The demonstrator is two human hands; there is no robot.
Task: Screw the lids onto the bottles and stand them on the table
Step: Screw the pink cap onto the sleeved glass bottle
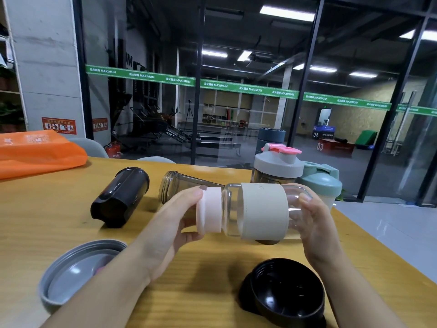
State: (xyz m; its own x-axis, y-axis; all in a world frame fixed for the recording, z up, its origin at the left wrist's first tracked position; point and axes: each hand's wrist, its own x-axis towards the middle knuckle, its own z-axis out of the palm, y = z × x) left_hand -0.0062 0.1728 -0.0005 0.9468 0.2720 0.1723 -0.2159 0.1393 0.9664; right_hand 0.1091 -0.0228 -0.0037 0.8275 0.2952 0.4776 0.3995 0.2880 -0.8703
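At frame center, a clear glass bottle [257, 210] with a beige sleeve is held sideways above the wooden table [35, 221]; it looks empty. The left hand [175, 223] grips its pink lid [209, 210], seated on the neck; the right hand [312, 218] clasps the base. Left of center, 2 uncapped bottles, a black bottle [120, 196] and a smoky bottle [179, 188], lie empty. A grey lid [78, 271] lower left and a black lid [286, 290] lower right sit upturned.

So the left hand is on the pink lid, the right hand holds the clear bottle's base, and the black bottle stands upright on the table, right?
Not quite. The head view shows the black bottle lying on its side on the table. The rest holds: left hand on the pink lid, right hand holding the clear bottle.
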